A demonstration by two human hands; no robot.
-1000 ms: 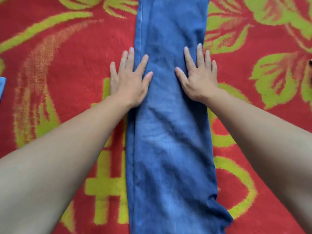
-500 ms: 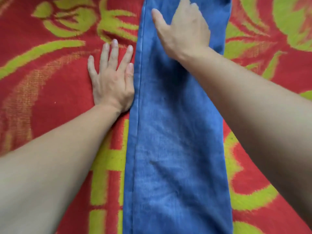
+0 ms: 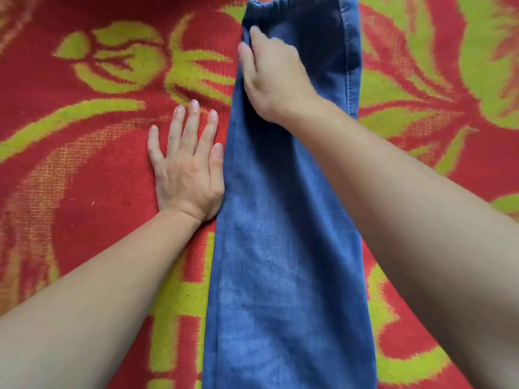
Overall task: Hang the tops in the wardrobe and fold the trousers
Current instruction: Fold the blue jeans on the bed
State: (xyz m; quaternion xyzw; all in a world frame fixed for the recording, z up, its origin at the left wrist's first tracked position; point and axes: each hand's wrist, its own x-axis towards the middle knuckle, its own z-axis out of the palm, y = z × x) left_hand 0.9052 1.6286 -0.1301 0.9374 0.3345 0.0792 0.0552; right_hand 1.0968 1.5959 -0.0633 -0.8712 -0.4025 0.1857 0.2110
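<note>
Faded blue denim trousers (image 3: 283, 248) are laid on a fuzzy red-and-green blanket (image 3: 84, 178). At 12 o'clock they are gripped by the right hand (image 3: 276, 80), fingers curled. The left hand (image 3: 186, 175) is spread flat, fingers released.

A red fleecy blanket (image 3: 84, 209) with a yellow-green pattern fills the view. Left of the grip of the right hand (image 3: 276, 80) lies a yellow-green bud-like flower motif (image 3: 123, 63). Below it a long curved leaf (image 3: 70, 122) sweeps over a faded orange arc (image 3: 53, 175). Right of the grip spread broad leaf shapes (image 3: 398, 91). Well below the grip, nearer the person, stand blocky yellow-green bars (image 3: 174, 304).
</note>
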